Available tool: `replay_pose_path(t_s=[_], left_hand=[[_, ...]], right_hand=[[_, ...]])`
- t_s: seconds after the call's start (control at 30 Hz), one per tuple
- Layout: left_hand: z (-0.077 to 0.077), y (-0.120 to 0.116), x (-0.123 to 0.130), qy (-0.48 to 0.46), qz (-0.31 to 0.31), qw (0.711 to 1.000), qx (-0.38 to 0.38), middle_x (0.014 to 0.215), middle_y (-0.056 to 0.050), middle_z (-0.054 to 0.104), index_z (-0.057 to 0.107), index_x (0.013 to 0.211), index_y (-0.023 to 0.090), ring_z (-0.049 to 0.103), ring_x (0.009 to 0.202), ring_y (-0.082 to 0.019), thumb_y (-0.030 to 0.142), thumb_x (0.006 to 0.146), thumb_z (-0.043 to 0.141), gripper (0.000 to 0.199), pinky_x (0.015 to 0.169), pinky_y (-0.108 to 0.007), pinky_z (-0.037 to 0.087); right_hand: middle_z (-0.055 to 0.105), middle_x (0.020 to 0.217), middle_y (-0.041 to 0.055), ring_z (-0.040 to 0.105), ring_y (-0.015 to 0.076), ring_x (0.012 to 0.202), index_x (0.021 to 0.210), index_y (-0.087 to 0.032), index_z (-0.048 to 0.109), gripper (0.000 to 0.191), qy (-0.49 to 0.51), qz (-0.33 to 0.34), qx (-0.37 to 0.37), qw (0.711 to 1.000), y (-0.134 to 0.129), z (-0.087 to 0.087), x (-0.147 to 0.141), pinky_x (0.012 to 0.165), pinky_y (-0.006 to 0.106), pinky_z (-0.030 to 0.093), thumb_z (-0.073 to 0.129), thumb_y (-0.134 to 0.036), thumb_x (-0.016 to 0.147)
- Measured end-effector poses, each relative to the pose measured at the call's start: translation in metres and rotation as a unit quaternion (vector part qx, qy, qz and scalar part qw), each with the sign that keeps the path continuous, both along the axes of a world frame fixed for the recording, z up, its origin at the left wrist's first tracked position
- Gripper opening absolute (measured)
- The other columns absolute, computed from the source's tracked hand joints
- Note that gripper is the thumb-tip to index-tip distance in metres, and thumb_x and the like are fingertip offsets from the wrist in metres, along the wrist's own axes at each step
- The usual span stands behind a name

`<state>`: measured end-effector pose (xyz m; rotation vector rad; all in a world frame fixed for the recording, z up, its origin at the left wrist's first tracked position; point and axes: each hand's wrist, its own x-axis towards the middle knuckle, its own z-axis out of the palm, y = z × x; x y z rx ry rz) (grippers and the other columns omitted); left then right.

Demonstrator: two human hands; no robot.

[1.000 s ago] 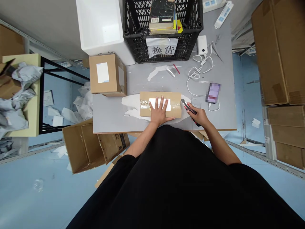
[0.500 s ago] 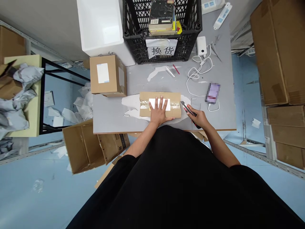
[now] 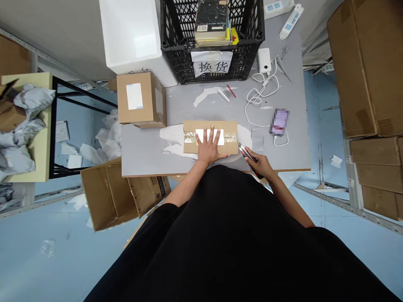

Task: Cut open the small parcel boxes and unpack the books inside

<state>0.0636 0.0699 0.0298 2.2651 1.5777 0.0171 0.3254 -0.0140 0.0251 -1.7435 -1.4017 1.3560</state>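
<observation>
A flat cardboard box [image 3: 189, 147], with clear tape along its middle and a white label [image 3: 220, 140], lies near the front edge of the grey table [image 3: 145, 155]. My left hand [image 3: 208, 149] rests flat on top of it, fingers spread over the label. To the right, my right hand [image 3: 262, 164] is closed around a black utility knife [image 3: 247, 153]. The blade points up and left, at the box's right end near the taped edge; whether it touches the cardboard I cannot tell.
A taped carton [image 3: 135, 98] stands at the table's left, before a white foam box [image 3: 135, 37]. Behind is a black crate [image 3: 182, 46] with books [image 3: 210, 25]. On the right lie a phone [image 3: 279, 121], white cable [image 3: 256, 98] and scissors [image 3: 283, 67]. An open carton [image 3: 103, 193] is at lower left.
My right hand has moved slightly left and down with the utility knife, bringing the blade closer to the box's right end. My left hand stays pressed on the box.
</observation>
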Motion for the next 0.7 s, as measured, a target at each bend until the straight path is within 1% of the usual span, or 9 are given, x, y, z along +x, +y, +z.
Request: replay_pose_path(t_s=[0.07, 0.13, 0.23, 0.3, 0.37, 0.47, 0.57, 0.63, 0.7], left_hand=[[0.0, 0.0, 0.0, -0.001, 0.001, 1.0, 0.001, 0.171, -0.01, 0.002, 0.013, 0.164, 0.023, -0.017, 0.154, -0.043, 0.085, 0.071, 0.056, 0.12, 0.119, -0.072, -0.005], [-0.001, 0.001, 0.001, -0.002, 0.002, 1.0, 0.005, 0.171, -0.01, 0.004, 0.014, 0.164, 0.023, -0.016, 0.155, -0.043, 0.086, 0.071, 0.055, 0.119, 0.119, -0.072, -0.005], [-0.002, 0.002, 0.002, -0.004, 0.002, 1.0, 0.016, 0.171, -0.012, 0.008, 0.016, 0.164, 0.022, -0.012, 0.155, -0.042, 0.087, 0.072, 0.053, 0.118, 0.12, -0.071, -0.007], [-0.002, 0.002, 0.003, -0.011, 0.003, 1.0, 0.023, 0.17, -0.013, 0.011, 0.019, 0.163, 0.021, -0.01, 0.156, -0.042, 0.087, 0.072, 0.053, 0.117, 0.12, -0.07, -0.008], [-0.001, 0.0, 0.002, -0.024, 0.001, 0.999, 0.029, 0.169, -0.014, 0.016, 0.023, 0.162, 0.021, -0.006, 0.156, -0.042, 0.087, 0.073, 0.053, 0.115, 0.12, -0.069, -0.008], [0.001, -0.003, -0.01, -0.063, 0.009, 0.997, 0.04, 0.166, -0.015, 0.027, 0.033, 0.158, 0.021, 0.009, 0.157, -0.039, 0.082, 0.078, 0.052, 0.102, 0.124, -0.063, -0.002], [0.003, -0.006, -0.039, -0.115, 0.091, 0.987, 0.064, 0.159, -0.015, 0.04, 0.047, 0.148, 0.021, 0.026, 0.153, -0.033, 0.069, 0.091, 0.044, 0.074, 0.127, -0.056, 0.008], [-0.001, -0.009, -0.067, -0.145, 0.191, 0.967, 0.081, 0.155, -0.016, 0.044, 0.052, 0.142, 0.018, 0.033, 0.15, -0.029, 0.057, 0.099, 0.035, 0.06, 0.126, -0.051, 0.017], [-0.01, -0.01, -0.097, -0.172, 0.296, 0.935, 0.094, 0.153, -0.018, 0.045, 0.052, 0.141, 0.015, 0.037, 0.147, -0.026, 0.047, 0.102, 0.028, 0.055, 0.124, -0.045, 0.025]], right_hand=[[0.068, 0.133, 0.0033, 0.072, 0.0281, 0.103, 0.144, -0.026, 0.059, 0.064, -0.003, 0.002, 0.001, 1.0, -0.006, 0.0, 0.0, 0.089, 0.041, 0.06, 0.067, -0.046, 0.083], [0.068, 0.133, 0.0042, 0.073, 0.0259, 0.096, 0.144, -0.026, 0.059, 0.065, -0.006, -0.001, -0.004, 1.0, -0.012, -0.003, 0.003, 0.086, 0.039, 0.061, 0.066, -0.048, 0.084], [0.077, 0.11, 0.0044, 0.072, 0.0213, 0.073, 0.15, -0.024, 0.051, 0.071, -0.018, -0.043, -0.027, 0.999, -0.02, -0.016, 0.012, 0.077, 0.04, 0.062, 0.061, -0.053, 0.086], [0.076, 0.099, 0.0026, 0.07, 0.0199, 0.065, 0.153, -0.024, 0.046, 0.071, -0.052, -0.065, -0.043, 0.996, -0.022, -0.03, 0.018, 0.075, 0.042, 0.061, 0.056, -0.054, 0.089], [0.075, 0.101, 0.0043, 0.071, 0.0224, 0.072, 0.152, -0.026, 0.046, 0.066, -0.131, -0.051, -0.048, 0.989, -0.019, -0.048, 0.02, 0.08, 0.042, 0.058, 0.053, -0.051, 0.092], [0.071, 0.115, 0.0128, 0.068, 0.0302, 0.095, 0.149, -0.024, 0.049, 0.057, -0.266, -0.017, -0.043, 0.963, -0.006, -0.073, 0.014, 0.086, 0.043, 0.053, 0.047, -0.043, 0.095], [0.061, 0.123, 0.02, 0.061, 0.0332, 0.104, 0.147, -0.017, 0.049, 0.055, -0.326, -0.024, -0.047, 0.944, 0.009, -0.092, 0.002, 0.088, 0.044, 0.05, 0.038, -0.036, 0.097], [0.057, 0.12, 0.0205, 0.058, 0.0332, 0.106, 0.144, -0.015, 0.052, 0.054, -0.332, -0.033, -0.056, 0.941, 0.016, -0.101, -0.003, 0.091, 0.045, 0.048, 0.037, -0.034, 0.096], [0.055, 0.118, 0.0195, 0.054, 0.0328, 0.11, 0.14, -0.015, 0.057, 0.051, -0.32, -0.038, -0.057, 0.945, 0.02, -0.107, -0.005, 0.097, 0.045, 0.045, 0.04, -0.031, 0.095]])
